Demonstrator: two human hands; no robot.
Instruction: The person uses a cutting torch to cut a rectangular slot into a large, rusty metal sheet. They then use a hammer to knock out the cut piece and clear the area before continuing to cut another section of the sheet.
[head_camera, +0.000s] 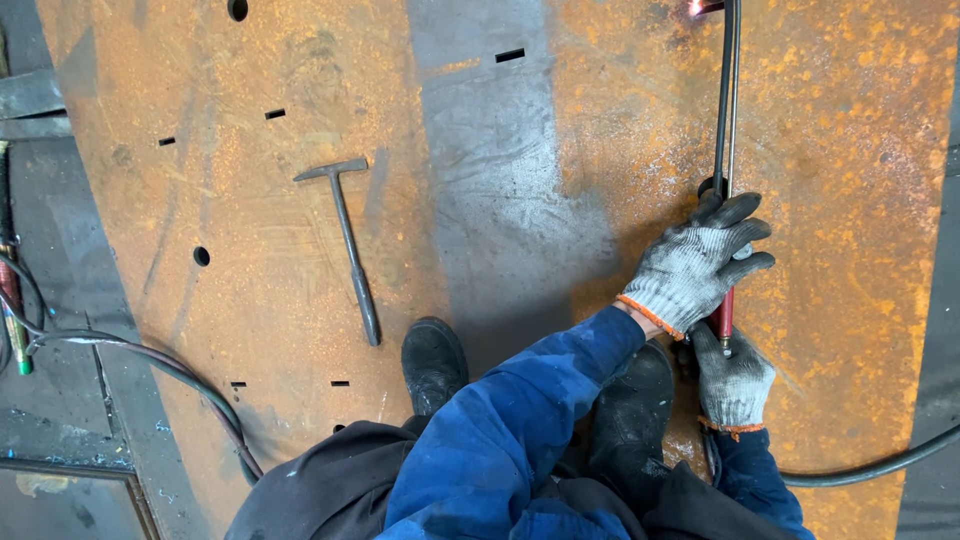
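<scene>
Gripping the torch (726, 120) over the rusty plate (850, 200): left hand (695, 265) wrapped round the tubes, right hand (733, 380) closed on the red handle. Hammer (347, 240) lying well left; boots (433, 362) just behind; hoses (140, 350) beyond the plate's left edge.

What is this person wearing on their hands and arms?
Both hands are covered by knitted work gloves, speckled grey and white, dirty at the fingers, each with an orange-trimmed cuff: the left hand and the right hand. The arms are in long blue workwear sleeves, creased and loose, reaching to the glove cuffs.
</scene>
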